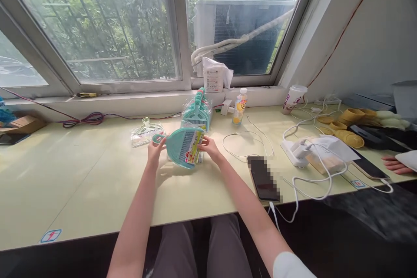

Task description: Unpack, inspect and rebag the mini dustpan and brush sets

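Observation:
A teal dustpan (177, 145) with a grey-bristled brush and a yellow printed label is held tilted above the table between both hands. My left hand (155, 151) grips its looped handle at the left. On the other side, my right hand (210, 147) pinches the labelled edge. Right behind it stands a row of similar teal dustpans (197, 110) in clear wrapping. Left of that row lies a pale green dustpan set (147, 132) in a clear bag.
Along the window sit a tissue pack (215, 76), a drink bottle (240, 106) and a paper cup (293, 99). A phone (263, 178), white cables and a power strip (298, 154) lie to the right. Another person's hand (395, 165) rests at the far right edge.

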The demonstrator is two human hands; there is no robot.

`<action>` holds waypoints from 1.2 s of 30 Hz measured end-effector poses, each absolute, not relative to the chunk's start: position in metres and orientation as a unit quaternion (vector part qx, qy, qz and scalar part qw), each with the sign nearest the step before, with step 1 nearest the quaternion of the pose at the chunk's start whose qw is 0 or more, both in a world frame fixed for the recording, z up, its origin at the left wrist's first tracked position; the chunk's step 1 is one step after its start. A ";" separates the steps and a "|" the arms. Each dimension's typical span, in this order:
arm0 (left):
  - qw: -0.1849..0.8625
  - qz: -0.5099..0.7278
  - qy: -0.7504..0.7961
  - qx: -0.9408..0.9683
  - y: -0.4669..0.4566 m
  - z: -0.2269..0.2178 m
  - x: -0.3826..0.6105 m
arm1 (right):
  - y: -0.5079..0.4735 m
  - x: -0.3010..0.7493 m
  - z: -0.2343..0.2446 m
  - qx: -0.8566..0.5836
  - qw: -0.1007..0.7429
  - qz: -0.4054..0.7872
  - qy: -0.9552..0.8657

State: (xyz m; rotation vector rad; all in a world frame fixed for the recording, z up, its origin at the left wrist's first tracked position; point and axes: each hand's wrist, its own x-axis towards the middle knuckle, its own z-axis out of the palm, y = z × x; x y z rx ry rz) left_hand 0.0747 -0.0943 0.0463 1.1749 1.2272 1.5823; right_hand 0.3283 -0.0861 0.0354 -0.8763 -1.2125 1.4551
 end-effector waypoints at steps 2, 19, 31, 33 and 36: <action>0.371 0.643 0.498 0.449 -0.093 0.048 0.069 | -0.086 0.328 0.036 -0.357 0.493 0.612 -0.506; 0.255 0.594 0.517 0.561 -0.098 0.062 0.060 | -0.082 0.338 0.039 -0.335 0.470 0.620 -0.532; 0.273 0.605 0.568 0.487 -0.086 0.045 0.047 | -0.085 0.337 0.043 -0.355 0.460 0.603 -0.547; 0.264 0.615 0.575 0.471 -0.083 0.041 0.040 | -0.084 0.339 0.043 -0.367 0.478 0.594 -0.533; 0.309 0.607 0.561 0.470 -0.083 0.039 0.036 | -0.082 0.339 0.041 -0.377 0.497 0.584 -0.519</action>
